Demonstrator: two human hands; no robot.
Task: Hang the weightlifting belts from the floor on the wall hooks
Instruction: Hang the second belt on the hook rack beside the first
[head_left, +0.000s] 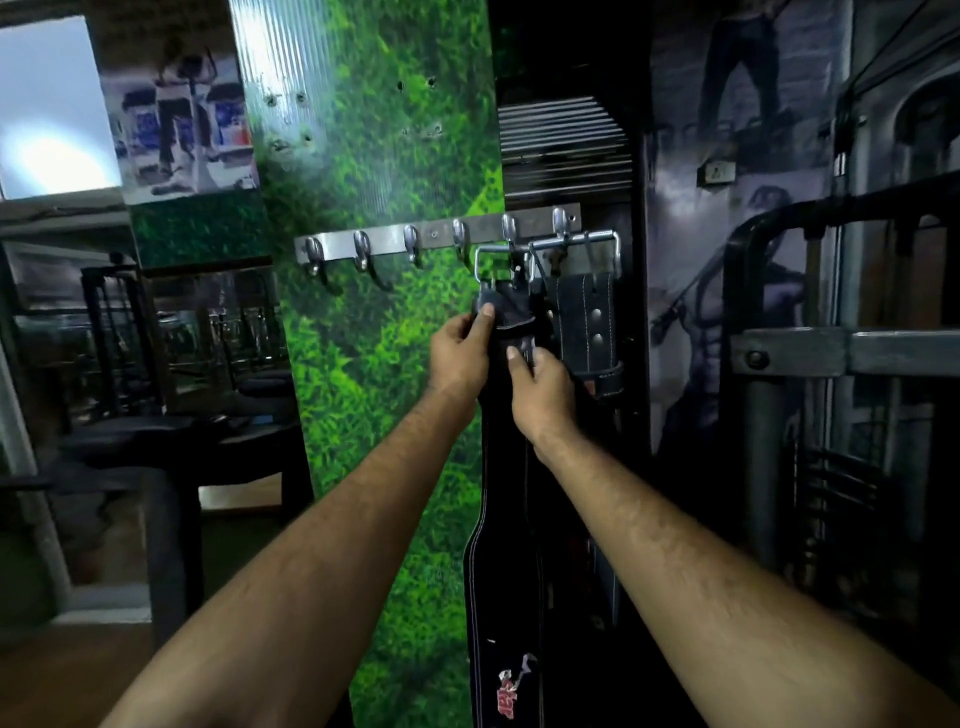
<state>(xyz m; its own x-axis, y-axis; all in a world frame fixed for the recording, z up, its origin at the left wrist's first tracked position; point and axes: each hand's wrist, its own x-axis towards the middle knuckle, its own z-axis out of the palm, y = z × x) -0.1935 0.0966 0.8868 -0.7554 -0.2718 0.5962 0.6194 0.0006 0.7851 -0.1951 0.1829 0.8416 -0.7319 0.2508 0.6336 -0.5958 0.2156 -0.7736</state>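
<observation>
My left hand (460, 353) grips the upper strap of the black weightlifting belt (501, 545), thumb pressed on the folded leather just under its buckle (493, 260). My right hand (543, 389) grasps the same belt slightly lower, fingers wrapped around its right edge. The buckle's metal frame sits at a hook on the steel hook rail (374, 244); whether it is fully seated over the hook I cannot tell. The belt hangs straight down the wall between my forearms, a red and white emblem near its lower end. A second black belt (589, 317) hangs just to the right, its buckle over the neighbouring hooks. Four hooks to the left stand bare against the green grass-print panel (363, 130).
</observation>
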